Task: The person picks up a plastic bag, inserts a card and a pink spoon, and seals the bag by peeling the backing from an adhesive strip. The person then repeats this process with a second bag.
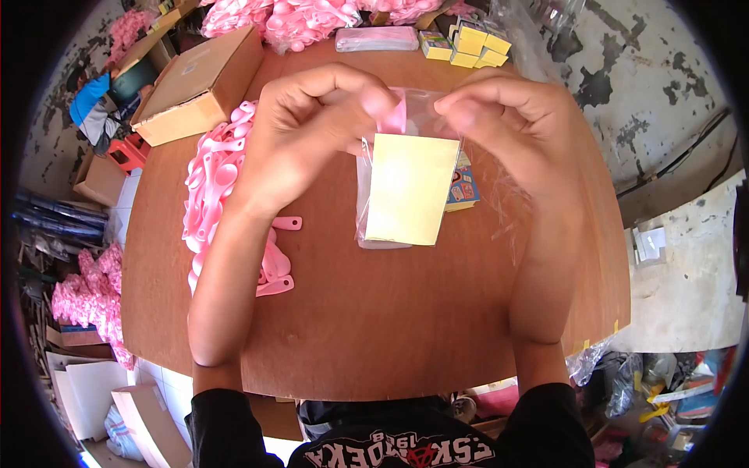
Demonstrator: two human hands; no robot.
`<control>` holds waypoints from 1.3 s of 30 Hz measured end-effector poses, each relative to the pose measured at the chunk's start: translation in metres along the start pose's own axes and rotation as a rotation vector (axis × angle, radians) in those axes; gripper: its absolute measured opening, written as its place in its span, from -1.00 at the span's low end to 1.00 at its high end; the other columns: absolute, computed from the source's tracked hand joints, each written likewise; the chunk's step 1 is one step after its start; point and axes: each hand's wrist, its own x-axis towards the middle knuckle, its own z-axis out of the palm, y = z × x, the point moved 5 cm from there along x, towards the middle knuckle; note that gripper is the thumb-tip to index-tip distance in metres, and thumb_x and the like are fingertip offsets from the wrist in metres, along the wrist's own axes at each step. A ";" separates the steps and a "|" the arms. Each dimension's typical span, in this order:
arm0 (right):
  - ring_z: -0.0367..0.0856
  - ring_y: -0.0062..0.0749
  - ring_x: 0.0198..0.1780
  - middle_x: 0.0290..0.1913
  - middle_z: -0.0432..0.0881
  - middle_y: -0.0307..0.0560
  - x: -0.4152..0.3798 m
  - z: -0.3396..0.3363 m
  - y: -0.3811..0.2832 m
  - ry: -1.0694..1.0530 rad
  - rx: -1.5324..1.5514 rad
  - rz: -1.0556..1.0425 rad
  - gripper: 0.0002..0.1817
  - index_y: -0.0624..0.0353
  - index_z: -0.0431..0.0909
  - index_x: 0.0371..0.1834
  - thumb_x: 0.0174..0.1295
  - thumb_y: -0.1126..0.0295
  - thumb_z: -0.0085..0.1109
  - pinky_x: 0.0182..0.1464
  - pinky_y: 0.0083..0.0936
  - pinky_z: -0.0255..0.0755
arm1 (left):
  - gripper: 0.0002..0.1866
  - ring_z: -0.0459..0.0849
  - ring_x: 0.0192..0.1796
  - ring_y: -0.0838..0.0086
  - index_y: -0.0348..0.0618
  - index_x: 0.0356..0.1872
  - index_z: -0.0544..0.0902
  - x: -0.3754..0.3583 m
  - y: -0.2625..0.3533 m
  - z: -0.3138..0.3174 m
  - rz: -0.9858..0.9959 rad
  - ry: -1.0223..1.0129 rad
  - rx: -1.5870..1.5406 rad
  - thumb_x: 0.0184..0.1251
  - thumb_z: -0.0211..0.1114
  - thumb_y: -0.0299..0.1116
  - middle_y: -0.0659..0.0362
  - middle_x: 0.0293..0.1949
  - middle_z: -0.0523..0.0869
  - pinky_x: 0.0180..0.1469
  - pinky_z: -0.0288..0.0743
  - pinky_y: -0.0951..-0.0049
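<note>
A pale yellow card hangs upright in a clear plastic bag above the middle of the table. My left hand is closed in a pinch at the bag's upper left, where a small pink piece shows beside the fingertips. At the upper right, my right hand pinches the bag between thumb and forefinger. Behind the card, partly hidden, lie a whitish translucent stack and some blue printed cards. Pink plastic spoons are heaped left of my left forearm, a few beneath it.
A cardboard box sits at the table's back left. Bagged pink spoons line the far edge, beside a clear-wrapped pink pack and several yellow card bundles. Loose clear plastic lies by my right forearm.
</note>
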 end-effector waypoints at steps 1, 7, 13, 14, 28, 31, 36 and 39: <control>0.66 -0.64 -0.29 -0.25 0.74 -0.13 0.000 0.002 -0.001 0.034 -0.110 0.000 -0.84 0.39 0.69 -0.21 0.13 0.61 0.35 -0.31 -0.75 0.47 | -0.82 0.74 -0.11 0.40 -0.40 -0.08 0.60 0.001 0.001 0.001 0.056 0.064 0.268 0.33 0.26 -0.59 -0.02 -0.03 0.71 -0.04 0.66 0.41; 0.65 -0.68 -0.32 -0.29 0.73 -0.14 0.000 0.005 0.003 0.037 -0.057 0.004 -0.72 0.35 0.65 -0.12 0.08 0.59 0.43 -0.33 -0.75 0.48 | -0.65 0.74 -0.11 0.48 -0.37 -0.02 0.61 0.004 0.005 0.000 0.036 0.034 0.147 0.14 0.42 -0.71 0.05 -0.09 0.74 -0.07 0.66 0.54; 0.65 -0.68 -0.28 -0.29 0.70 -0.18 -0.002 0.000 -0.006 0.008 0.084 0.014 -0.66 0.35 0.63 -0.02 0.11 0.60 0.41 -0.30 -0.73 0.50 | -0.57 0.74 -0.12 0.45 -0.39 0.05 0.58 -0.004 0.030 -0.004 0.023 0.071 0.238 0.10 0.40 -0.77 0.01 -0.06 0.73 -0.09 0.67 0.50; 0.65 -0.68 -0.28 -0.31 0.68 -0.20 -0.002 -0.003 -0.006 0.018 0.077 -0.022 -0.65 0.35 0.62 0.01 0.14 0.56 0.39 -0.28 -0.72 0.51 | -0.55 0.74 -0.13 0.43 -0.39 0.06 0.57 -0.010 0.046 -0.007 0.088 0.127 0.373 0.09 0.41 -0.76 0.01 -0.06 0.72 -0.10 0.66 0.50; 0.61 -0.60 -0.30 -0.33 0.71 -0.05 -0.007 -0.038 -0.017 0.042 -0.071 -0.186 -0.73 0.43 0.63 -0.09 0.27 0.42 0.30 -0.24 -0.61 0.52 | -0.73 0.75 -0.41 0.32 -0.23 -0.17 0.73 -0.272 0.135 0.004 -0.713 -0.304 0.837 0.03 0.46 -0.54 0.02 -0.34 0.77 -0.38 0.59 0.46; 0.70 -0.55 -0.33 -0.35 0.74 0.04 -0.007 -0.030 -0.024 0.068 -0.203 -0.184 -0.76 0.44 0.65 -0.13 0.24 0.46 0.29 -0.25 -0.60 0.62 | -0.59 0.76 -0.18 0.23 -0.25 -0.04 0.69 -0.334 0.122 0.008 -1.090 -0.200 1.022 0.00 0.51 -0.50 0.02 -0.19 0.78 -0.07 0.60 0.36; 0.66 -0.56 -0.19 -0.21 0.72 -0.16 -0.009 0.002 -0.010 -0.072 -0.240 -0.012 -0.73 0.26 0.65 0.00 0.28 0.40 0.29 -0.07 -0.58 0.52 | -0.48 0.80 -0.10 0.24 -0.34 0.01 0.67 -0.368 0.130 0.005 -1.271 0.087 0.995 -0.07 0.56 -0.49 -0.07 -0.05 0.76 -0.08 0.66 0.33; 0.68 -0.22 -0.04 -0.02 0.69 0.05 -0.037 0.040 0.014 -0.023 -0.338 -0.118 -0.70 0.24 0.62 0.02 0.29 0.34 0.26 0.05 -0.38 0.51 | -0.64 0.79 -0.28 0.27 -0.35 -0.11 0.70 -0.312 0.110 0.021 -0.780 0.074 0.865 0.01 0.54 -0.51 0.04 -0.28 0.79 -0.21 0.65 0.39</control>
